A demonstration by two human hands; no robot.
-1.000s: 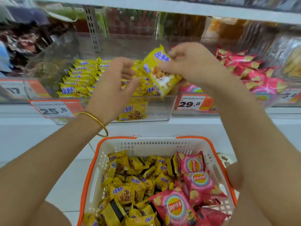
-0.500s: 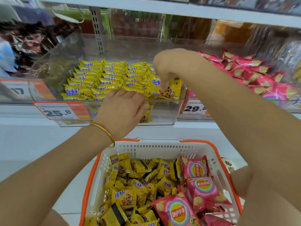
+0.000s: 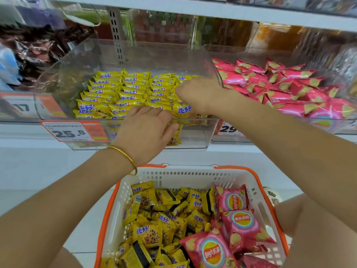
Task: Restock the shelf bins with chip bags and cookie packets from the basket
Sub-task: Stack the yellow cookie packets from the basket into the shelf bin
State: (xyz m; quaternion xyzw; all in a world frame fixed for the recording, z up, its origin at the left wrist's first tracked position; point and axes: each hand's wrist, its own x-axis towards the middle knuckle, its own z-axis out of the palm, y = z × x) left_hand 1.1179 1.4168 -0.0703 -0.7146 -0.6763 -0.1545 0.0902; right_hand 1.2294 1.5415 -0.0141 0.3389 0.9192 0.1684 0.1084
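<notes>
Basket point(image 3: 183, 177): nearest to me, white with an orange rim, standing below the shelf point(image 3: 173, 153).
Basket load: loose cookie packets point(image 3: 148, 235) in yellow fill the left and middle; pink chip bags point(image 3: 239, 221) lie along the right side.
Left hand point(image 3: 146, 132): I see its fingers curled over the front rim of the cookie bin point(image 3: 193, 136) and its thumb on the outer wall. A gold bracelet point(image 3: 125, 153) sits at the wrist.
Price tag point(image 3: 73, 131): it reads 25.8, on the bin front just left of that hand.
Right hand point(image 3: 197, 93): inside the bin at its right front, fingers bent down onto the packets. The tips are hidden, so I cannot tell whether it pinches one.
Stocked cookie packets point(image 3: 123, 93): neat yellow rows across the bin floor.
Shelved chip bags point(image 3: 289, 88): a pink heap to the right of the cookie bin.
</notes>
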